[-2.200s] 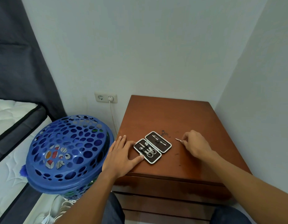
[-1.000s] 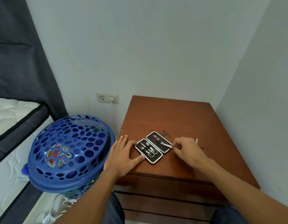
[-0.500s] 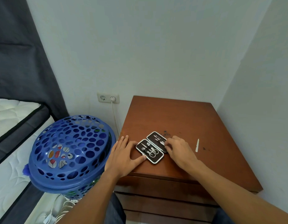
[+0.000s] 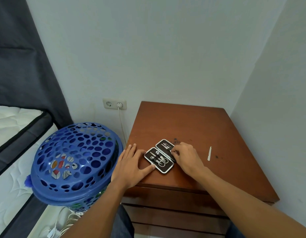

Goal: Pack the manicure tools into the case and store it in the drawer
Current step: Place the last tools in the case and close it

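The worktop [image 4: 191, 121] is a brown wooden nightstand in the room's corner, and my manicure case [image 4: 160, 156] lies open flat on it near the front-left corner, both halves facing up. My job here, as I judge it, is to seat a slim tool under the strap of the far half. To do that well I keep the case from sliding, push the tool along its length and not across it, and check it lies flat so the case can fold shut afterwards.

My left hand [image 4: 131, 166] lies flat on the worktop, fingers spread and relaxed, gripping nothing; the thumb tip presses against the near-left edge of the case and pins it.

My right hand [image 4: 186, 158] covers the right end of the far half, fingers curled down and pinched at the case lining. Whether a tool sits between the fingertips I cannot tell, as the hand hides it.

The near half already shows small scissors [image 4: 161, 162] and other metal pieces strapped in.

One thin pale tool [image 4: 209, 153] lies loose toward the worktop's right edge, well apart from the case, not yet packed.
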